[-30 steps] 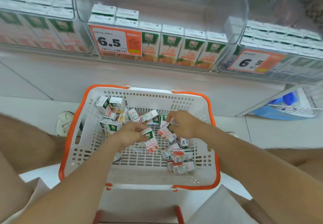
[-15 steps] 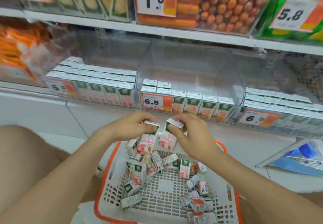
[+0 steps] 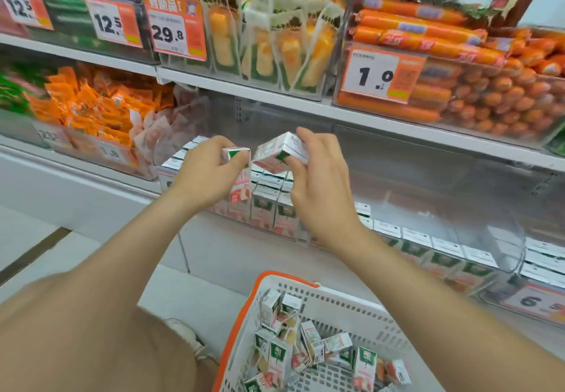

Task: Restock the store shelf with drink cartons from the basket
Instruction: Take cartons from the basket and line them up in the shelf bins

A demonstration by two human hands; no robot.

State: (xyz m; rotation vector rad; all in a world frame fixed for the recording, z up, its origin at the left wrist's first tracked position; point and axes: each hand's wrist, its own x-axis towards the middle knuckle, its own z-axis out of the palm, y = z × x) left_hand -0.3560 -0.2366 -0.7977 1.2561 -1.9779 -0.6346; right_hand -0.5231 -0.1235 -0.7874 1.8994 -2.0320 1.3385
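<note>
Cardboard was in both our hands, held close together. Our left hand (image 3: 208,174) gripped one upright carton (image 3: 241,182) and our right hand (image 3: 321,190) pinched a tilted carton (image 3: 276,154), before the clear plastic shelf bin (image 3: 211,122) of neat rows. Below, the white perforated basket (image 3: 345,303) with an orange rim held loose cartons (image 3: 305,342) in a heap.

The left-hand carton (image 3: 236,154) is white with a green patch on top and pink lower down. The right-hand carton (image 3: 281,150) is white and pink with a bit of green. The basket (image 3: 336,309) is white with rows of little holes and an orange rim. The loose cartons (image 3: 365,359) in it are white, green and pink. The price tags (image 3: 382,77) are orange and white with black numbers. The sausages (image 3: 489,101) are orange, I think with purple labels.
</note>
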